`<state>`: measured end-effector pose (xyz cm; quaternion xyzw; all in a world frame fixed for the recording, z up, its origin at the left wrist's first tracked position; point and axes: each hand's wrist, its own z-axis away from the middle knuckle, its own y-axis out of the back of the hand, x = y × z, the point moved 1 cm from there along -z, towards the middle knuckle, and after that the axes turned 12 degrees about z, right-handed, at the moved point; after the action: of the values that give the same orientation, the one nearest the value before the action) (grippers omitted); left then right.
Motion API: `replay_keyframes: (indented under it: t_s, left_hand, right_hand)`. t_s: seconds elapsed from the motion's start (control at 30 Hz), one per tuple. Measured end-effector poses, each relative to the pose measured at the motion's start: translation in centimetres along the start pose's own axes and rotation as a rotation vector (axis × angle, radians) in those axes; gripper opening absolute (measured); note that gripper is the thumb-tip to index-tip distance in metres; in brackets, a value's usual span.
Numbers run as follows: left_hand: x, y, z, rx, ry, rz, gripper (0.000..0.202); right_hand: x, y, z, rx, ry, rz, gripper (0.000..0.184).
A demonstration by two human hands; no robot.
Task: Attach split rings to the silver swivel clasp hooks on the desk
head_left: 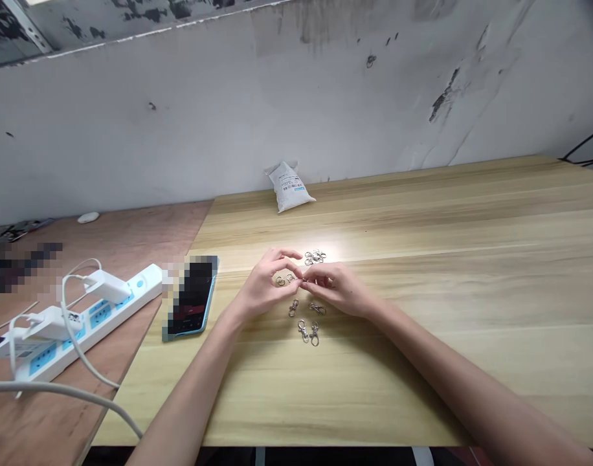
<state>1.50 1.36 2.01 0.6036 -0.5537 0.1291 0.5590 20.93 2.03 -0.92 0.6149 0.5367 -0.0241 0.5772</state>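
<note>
My left hand [266, 285] and my right hand [338, 289] meet fingertip to fingertip over the light wooden table [423, 272]. Both pinch a small metal piece between thumb and fingers at about the middle; it is too small to name for sure. Several silver metal swivel clasps [306, 323] lie on the table just below my hands. A small heap of metal rings [314, 257] lies just beyond my fingers, and two loose rings [283, 279] sit under my left fingers.
A phone [192, 299] lies face up left of my left hand. A white power strip [83, 317] with chargers and cables rests on the brown table at left. A small white bag [289, 186] stands by the wall.
</note>
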Motion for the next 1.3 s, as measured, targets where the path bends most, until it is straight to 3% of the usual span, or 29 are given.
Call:
replay_keyframes:
  t_s: [0.3,0.6,0.83,1.13,1.3]
  left_hand:
    - [-0.3,0.4,0.0,-0.023,-0.022,-0.04,0.008]
    - [-0.1,0.2,0.0,-0.073,0.013,0.095,0.007]
    - [0.0,-0.6,0.0,-0.059,0.108,0.196,0.007]
    - [-0.1,-0.9,-0.2,0.057,-0.065,-0.059,0.007]
    - [-0.2,-1.1,-0.2,0.062,-0.077,-0.087,0.009]
  right_hand:
    - [0.5,0.6,-0.1,-0.001,0.032,-0.016,0.026]
    - [0.5,1.4,0.1,-0.229,-0.146,-0.319,0.041]
    - [0.0,1.3,0.0,-0.17,-0.183,-0.332,0.04]
    - [0.6,-0.1,-0.3,-0.053,-0.362,-0.388,0.036]
    - [0.1,-0.3,-0.3,-0.03,-0.381,-0.349,0.038]
